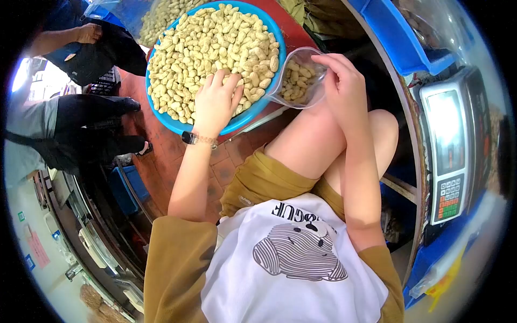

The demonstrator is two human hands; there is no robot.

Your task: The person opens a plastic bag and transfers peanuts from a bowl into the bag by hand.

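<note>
A round blue basin is heaped with unshelled peanuts. My left hand, with a dark watch and a bracelet at the wrist, lies palm down on the near side of the heap. Its fingers are spread over the peanuts; the palm is hidden. At the basin's right, my right hand pinches the rim of a clear plastic bag. The bag's mouth faces up, with peanuts inside, and it rests by my thigh.
On the right, a digital scale stands near a blue tray. Behind the basin is a large clear bag of peanuts. At the left, a person in dark trousers stands on the red tiled floor; another person's hand shows above.
</note>
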